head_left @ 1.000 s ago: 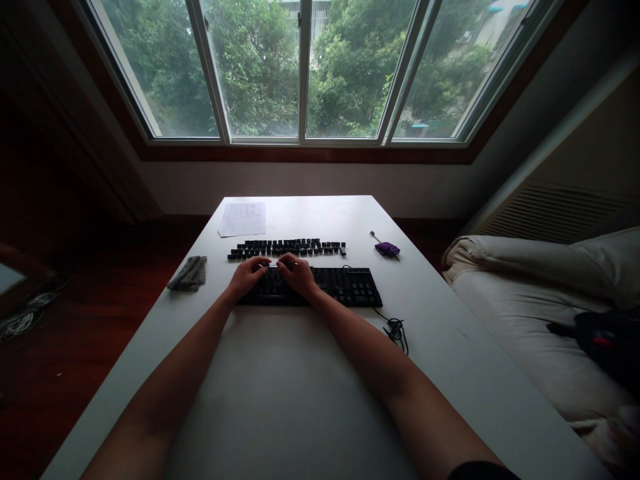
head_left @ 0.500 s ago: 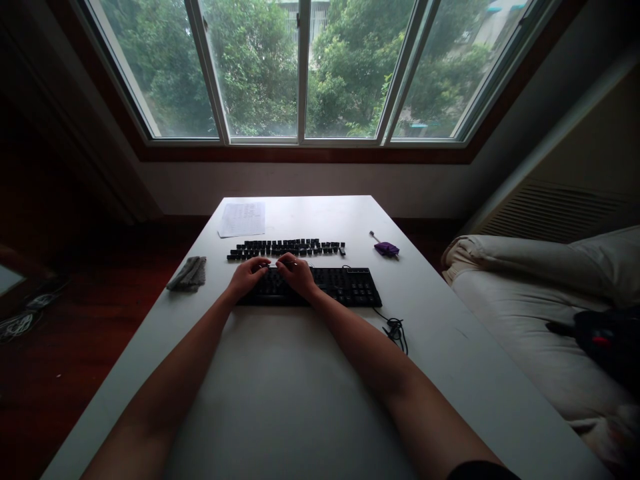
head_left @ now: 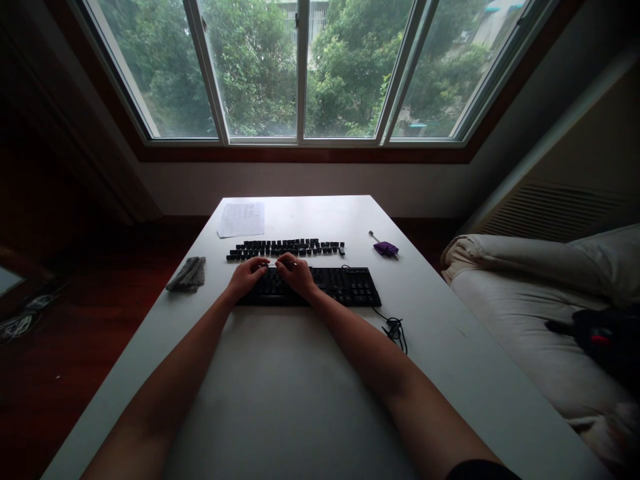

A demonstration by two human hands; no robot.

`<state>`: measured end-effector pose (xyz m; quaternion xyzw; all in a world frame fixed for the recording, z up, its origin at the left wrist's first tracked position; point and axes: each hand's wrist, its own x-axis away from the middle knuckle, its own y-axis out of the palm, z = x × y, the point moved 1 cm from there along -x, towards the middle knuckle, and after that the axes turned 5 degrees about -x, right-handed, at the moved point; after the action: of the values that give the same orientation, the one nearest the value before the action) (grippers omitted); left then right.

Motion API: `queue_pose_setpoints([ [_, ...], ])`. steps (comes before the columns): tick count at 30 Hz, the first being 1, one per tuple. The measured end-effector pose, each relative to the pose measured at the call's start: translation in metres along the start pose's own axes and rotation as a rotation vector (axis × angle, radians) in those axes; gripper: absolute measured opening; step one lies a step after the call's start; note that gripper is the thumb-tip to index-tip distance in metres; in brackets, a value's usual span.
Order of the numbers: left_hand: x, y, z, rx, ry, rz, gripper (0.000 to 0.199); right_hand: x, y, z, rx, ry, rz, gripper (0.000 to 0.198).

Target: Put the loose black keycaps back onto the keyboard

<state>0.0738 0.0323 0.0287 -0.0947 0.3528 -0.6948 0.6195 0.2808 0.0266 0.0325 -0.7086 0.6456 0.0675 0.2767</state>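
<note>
A black keyboard (head_left: pixel 345 287) lies on the white table, its left part covered by my hands. My left hand (head_left: pixel 248 275) rests over its upper left, fingers curled and pressed together near the back edge. Close beside it, my right hand (head_left: pixel 297 272) is closed in a pinch over the same keys. Something thin and light shows at the fingertips, too small to name. Just behind the keyboard stand rows of loose black keycaps (head_left: pixel 280 247), near the fingers of both hands.
A grey cloth (head_left: pixel 188 274) lies on the left side of the white table (head_left: pixel 310 393). Printed paper (head_left: pixel 242 219) sits at the back left. On the right are a purple cloth (head_left: pixel 386 249) with a small brush (head_left: pixel 374 235) by it, and a coiled black cable (head_left: pixel 395 328).
</note>
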Motion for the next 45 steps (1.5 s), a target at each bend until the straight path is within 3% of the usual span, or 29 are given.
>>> queue_pose_setpoints([
  [45, 0.0009, 0.0004, 0.0002, 0.016, -0.012, 0.018, 0.032, 0.0, 0.0009, 0.0013, 0.021, 0.031, -0.021, 0.024],
])
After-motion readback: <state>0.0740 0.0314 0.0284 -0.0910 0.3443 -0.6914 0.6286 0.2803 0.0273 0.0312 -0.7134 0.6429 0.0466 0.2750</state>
